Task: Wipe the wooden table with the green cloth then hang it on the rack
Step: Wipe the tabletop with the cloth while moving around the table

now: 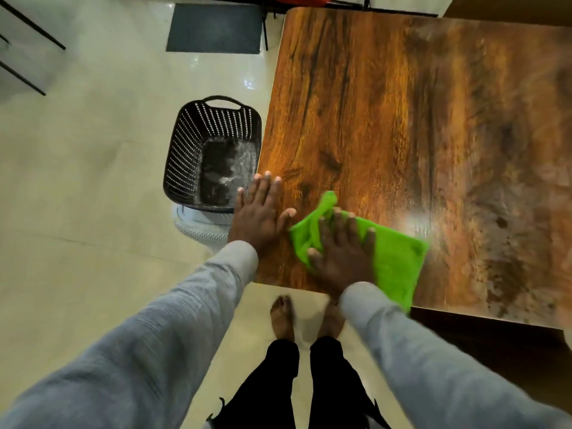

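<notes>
My right hand [340, 252] presses flat, fingers spread, on the green cloth [393, 258] at the table's [402, 119] near corner; my left hand [258, 212] rests open on the edge beside it. I reckon the cloth, overhanging the near edge, could slip off to the floor [77, 196] if I sweep toward myself. The glossy wood shows glare; a dark basket [185, 150] stands just beside the table. I see no rack.

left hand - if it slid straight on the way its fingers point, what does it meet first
Nothing soon, as far as the view shows. The left hand lies flat at the wooden table edge, fingers pointing along its bare left edge. The black basket sits lower on the floor, just left of that line.
</notes>
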